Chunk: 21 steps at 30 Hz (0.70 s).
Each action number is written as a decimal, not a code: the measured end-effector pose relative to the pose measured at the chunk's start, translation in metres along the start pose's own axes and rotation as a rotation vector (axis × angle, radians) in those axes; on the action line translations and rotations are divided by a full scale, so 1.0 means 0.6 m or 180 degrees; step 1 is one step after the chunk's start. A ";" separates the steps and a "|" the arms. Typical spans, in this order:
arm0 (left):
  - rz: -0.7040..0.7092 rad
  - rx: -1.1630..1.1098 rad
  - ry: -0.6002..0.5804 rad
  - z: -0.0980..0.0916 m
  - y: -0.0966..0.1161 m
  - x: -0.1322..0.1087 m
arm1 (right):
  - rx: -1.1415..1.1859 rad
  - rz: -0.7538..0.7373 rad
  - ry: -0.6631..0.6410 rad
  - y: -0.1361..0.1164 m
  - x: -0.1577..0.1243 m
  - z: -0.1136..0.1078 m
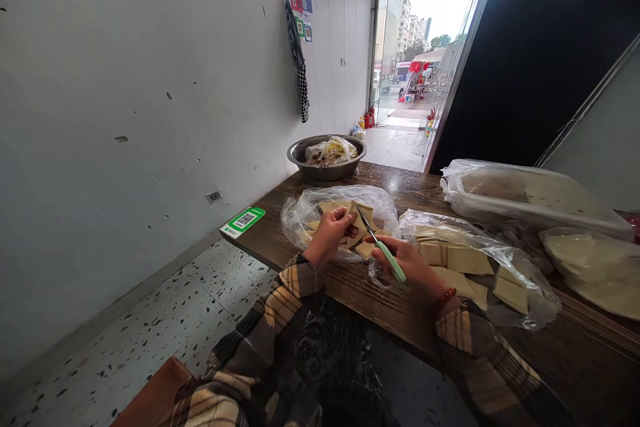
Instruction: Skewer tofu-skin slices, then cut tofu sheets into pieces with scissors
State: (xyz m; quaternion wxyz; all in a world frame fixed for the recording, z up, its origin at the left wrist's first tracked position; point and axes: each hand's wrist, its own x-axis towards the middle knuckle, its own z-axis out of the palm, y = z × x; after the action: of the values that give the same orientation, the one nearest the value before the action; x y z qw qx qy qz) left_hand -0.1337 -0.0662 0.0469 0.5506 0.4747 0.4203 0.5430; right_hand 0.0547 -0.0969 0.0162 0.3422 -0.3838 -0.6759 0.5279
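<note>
My right hand [406, 265] grips a pair of scissors [391, 261] with pale green handles, its blades pointing up and to the left. Just left of the blades, my left hand [327, 235] pinches a thin beige sheet [353, 212] that looks like tofu skin; the blades lie against it. Below both hands, an open clear plastic bag [296, 208] holds more beige pieces. Beside my right wrist, a second clear bag [543, 293] contains several stacks of beige squares [469, 260].
A metal basin [296, 155] with bagged food stands at the table's far end. A green QR code card [243, 221] lies at the left corner. On the right are a plastic-covered white tub [530, 193] and a bag of larger beige sheets [595, 267]. The wall runs along the left.
</note>
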 end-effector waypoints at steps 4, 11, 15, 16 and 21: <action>-0.0009 -0.0003 0.0011 -0.001 -0.001 -0.001 | -0.0006 -0.0001 0.0032 0.001 0.002 0.002; 0.0211 0.0299 0.0249 -0.004 0.009 0.005 | -0.0269 -0.0068 0.0174 -0.008 0.002 0.003; 0.0406 0.0533 0.0223 -0.003 0.015 0.012 | -0.0448 -0.0169 0.0193 -0.008 0.002 -0.001; 0.0414 0.0551 0.0212 -0.002 0.015 0.013 | -0.0465 -0.0210 0.0216 -0.006 0.002 -0.002; 0.0330 0.0578 0.0034 0.009 0.015 0.014 | -0.0448 -0.0251 0.0239 0.002 0.006 -0.006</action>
State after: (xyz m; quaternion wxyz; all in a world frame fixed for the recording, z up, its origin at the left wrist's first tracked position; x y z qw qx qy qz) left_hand -0.1299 -0.0587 0.0571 0.4742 0.5409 0.4457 0.5329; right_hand 0.0563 -0.0922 0.0161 0.3600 -0.3995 -0.7126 0.4506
